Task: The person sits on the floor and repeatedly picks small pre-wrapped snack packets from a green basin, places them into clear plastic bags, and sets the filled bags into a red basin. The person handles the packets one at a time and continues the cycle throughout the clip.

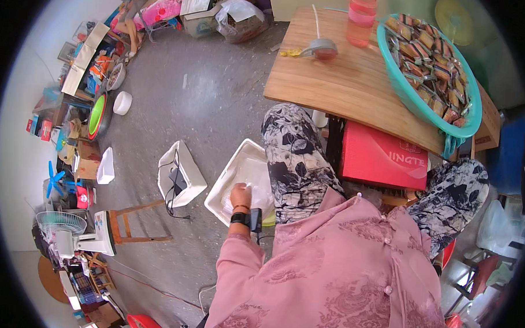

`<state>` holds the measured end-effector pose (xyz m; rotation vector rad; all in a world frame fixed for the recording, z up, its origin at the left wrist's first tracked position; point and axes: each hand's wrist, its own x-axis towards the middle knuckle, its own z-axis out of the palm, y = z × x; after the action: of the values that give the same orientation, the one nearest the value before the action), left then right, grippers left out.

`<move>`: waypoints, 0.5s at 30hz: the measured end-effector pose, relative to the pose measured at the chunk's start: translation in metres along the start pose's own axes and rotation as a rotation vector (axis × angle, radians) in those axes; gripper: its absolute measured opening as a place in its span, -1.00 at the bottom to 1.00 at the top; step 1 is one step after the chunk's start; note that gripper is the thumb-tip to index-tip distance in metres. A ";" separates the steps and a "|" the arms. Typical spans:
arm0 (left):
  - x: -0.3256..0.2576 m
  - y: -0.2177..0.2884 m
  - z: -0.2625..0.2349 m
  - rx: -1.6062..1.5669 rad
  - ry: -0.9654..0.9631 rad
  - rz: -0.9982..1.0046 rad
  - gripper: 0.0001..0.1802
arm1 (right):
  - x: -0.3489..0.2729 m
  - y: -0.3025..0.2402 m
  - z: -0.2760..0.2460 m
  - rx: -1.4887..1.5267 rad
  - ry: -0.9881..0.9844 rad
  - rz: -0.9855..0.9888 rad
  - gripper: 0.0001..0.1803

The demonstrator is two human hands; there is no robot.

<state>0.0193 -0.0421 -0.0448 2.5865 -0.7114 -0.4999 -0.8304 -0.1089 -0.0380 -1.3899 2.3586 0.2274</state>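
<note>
White foam box (pixel 239 172) sits on the grey floor (pixel 207 104) just left of the person's left knee; left hand (pixel 240 196) reaches down inside it, fingers curled on something pale, grip unclear; right hand not in view; box likely light, stiff but brittle at the rim; best lifted by two opposite walls, not one corner

Head cam, steep downward, close-up
</note>
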 end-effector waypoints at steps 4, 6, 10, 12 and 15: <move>-0.016 0.031 0.027 0.197 0.102 0.124 -0.44 | 0.006 -0.005 -0.018 0.010 0.022 -0.003 -0.74; -0.016 0.042 0.031 0.266 0.060 0.083 -0.38 | 0.003 -0.004 -0.023 0.019 0.026 0.010 -0.74; -0.011 0.047 0.039 0.311 -0.036 -0.004 -0.55 | 0.003 -0.003 -0.034 0.034 0.046 0.019 -0.73; -0.005 0.042 0.040 0.293 -0.087 -0.041 -0.64 | 0.003 -0.001 -0.040 0.044 0.054 0.029 -0.73; -0.004 0.031 0.039 0.259 -0.097 -0.020 -0.71 | 0.006 0.003 -0.051 0.069 0.077 0.032 -0.72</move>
<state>-0.0135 -0.0757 -0.0624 2.8272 -0.8328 -0.5768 -0.8480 -0.1289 0.0055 -1.3521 2.4283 0.1026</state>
